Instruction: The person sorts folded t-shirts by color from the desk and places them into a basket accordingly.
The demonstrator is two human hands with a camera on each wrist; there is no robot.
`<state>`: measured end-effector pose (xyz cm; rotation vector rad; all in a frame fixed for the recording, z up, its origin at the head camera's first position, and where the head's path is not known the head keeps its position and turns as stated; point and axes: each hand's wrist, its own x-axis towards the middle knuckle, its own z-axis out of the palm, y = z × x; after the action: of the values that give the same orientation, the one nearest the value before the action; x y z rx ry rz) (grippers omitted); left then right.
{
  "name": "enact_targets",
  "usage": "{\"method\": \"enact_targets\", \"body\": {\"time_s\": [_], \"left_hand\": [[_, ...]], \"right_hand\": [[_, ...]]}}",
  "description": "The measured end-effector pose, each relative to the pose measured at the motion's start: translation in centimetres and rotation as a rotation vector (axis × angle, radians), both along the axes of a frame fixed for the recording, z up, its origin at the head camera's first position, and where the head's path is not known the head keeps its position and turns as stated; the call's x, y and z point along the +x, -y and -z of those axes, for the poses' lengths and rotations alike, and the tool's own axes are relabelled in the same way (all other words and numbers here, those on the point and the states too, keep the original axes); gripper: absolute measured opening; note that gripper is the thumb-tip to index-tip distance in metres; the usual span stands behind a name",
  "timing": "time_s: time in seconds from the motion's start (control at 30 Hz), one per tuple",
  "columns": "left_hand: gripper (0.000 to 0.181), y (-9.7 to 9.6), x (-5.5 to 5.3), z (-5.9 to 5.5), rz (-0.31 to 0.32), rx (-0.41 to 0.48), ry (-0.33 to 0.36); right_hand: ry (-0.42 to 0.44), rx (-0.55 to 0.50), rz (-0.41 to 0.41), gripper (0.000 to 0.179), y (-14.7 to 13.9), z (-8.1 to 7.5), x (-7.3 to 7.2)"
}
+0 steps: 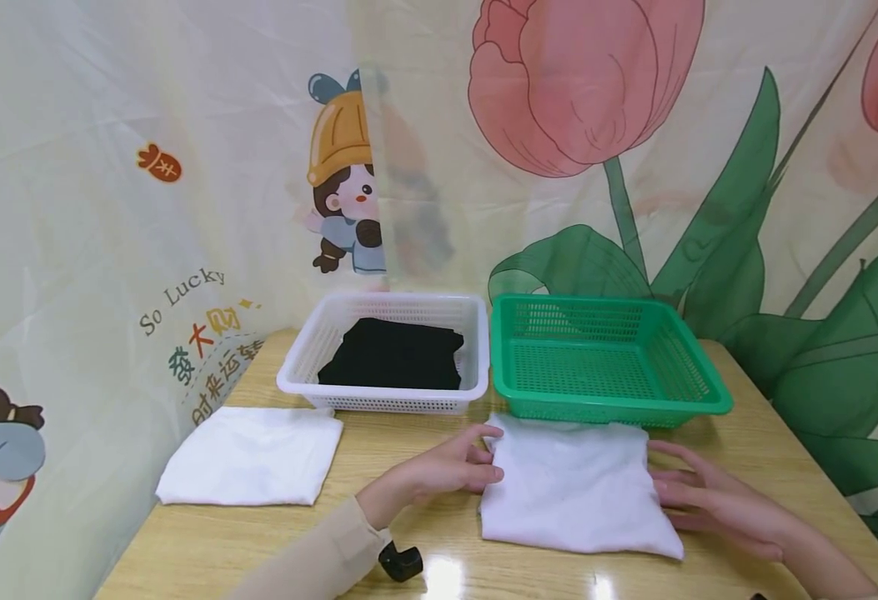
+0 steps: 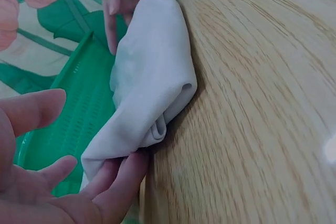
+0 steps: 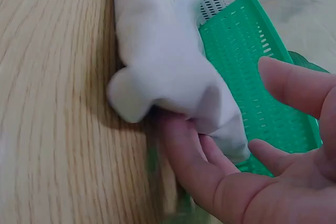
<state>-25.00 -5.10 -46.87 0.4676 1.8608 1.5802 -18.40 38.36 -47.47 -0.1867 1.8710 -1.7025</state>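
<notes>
In the head view a folded white garment (image 1: 569, 492) lies on the table in front of the green basket. My left hand (image 1: 449, 467) is at its left edge and my right hand (image 1: 716, 500) at its right edge. Seen from the left wrist, two fingertips (image 2: 126, 177) reach under the layered edge while the thumb stands apart from the cloth. The right wrist view likewise has fingers (image 3: 184, 150) slipped beneath the garment's end, the thumb raised away from it. The tips under the cloth are hidden.
A green basket (image 1: 611, 410) with nothing in it stands at the back right. Beside it, a white basket (image 1: 382, 398) holds folded black cloth (image 1: 393, 354). Another folded white garment (image 1: 251, 457) lies on the table's left side. A printed curtain (image 1: 439, 167) hangs behind.
</notes>
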Motion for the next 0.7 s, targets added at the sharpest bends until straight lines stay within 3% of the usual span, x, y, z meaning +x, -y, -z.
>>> {"method": "enact_targets", "body": {"time_s": [0.3, 0.37, 0.57, 0.7], "left_hand": [[0.060, -0.4, -0.1, 0.6, 0.054, 0.027, 0.023], [0.061, -0.4, -0.1, 0.7, 0.061, 0.034, 0.023], [0.063, -0.8, 0.0, 1.2, 0.099, 0.040, 0.009], [0.062, -1.2, 0.0, 1.4, 0.081, 0.046, -0.004]], "right_hand": [[0.028, -0.073, -0.016, 0.061, 1.7, 0.7, -0.1], [0.017, -0.040, -0.011, 0.062, 2.4, 0.6, -0.1], [-0.096, 0.189, 0.025, 0.066, 4.2, 0.3, 0.3], [-0.128, 0.221, 0.058, 0.071, 4.9, 0.1, 0.5]]}}
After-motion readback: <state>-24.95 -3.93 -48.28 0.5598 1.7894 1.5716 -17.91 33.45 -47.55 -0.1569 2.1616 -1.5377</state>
